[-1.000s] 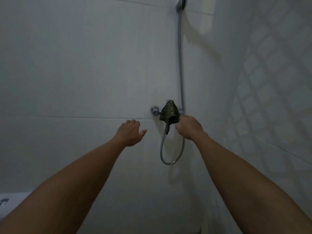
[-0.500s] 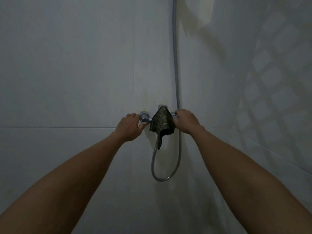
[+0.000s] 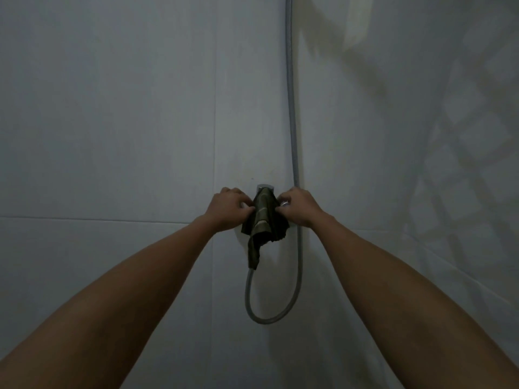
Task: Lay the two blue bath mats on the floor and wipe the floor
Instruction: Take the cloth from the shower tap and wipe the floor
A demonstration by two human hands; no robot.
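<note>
Closing in, your left hand (image 3: 229,207) has joined your right hand (image 3: 298,206); both now pinch the dark cloth (image 3: 264,220) draped over the shower tap (image 3: 265,188), ready for floor wiping. No bath mats in view.

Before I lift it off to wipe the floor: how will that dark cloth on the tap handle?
Probably floppy: the dark cloth drapes over the tap with a tail hanging down. Likely light, since it hangs there unaided. It may snag.

- Left hand (image 3: 228,209): arm stretched forward, fingers curled, gripping at the wall fitting
- Right hand (image 3: 298,206): arm stretched forward, fingers curled, level with the left, close together
</note>
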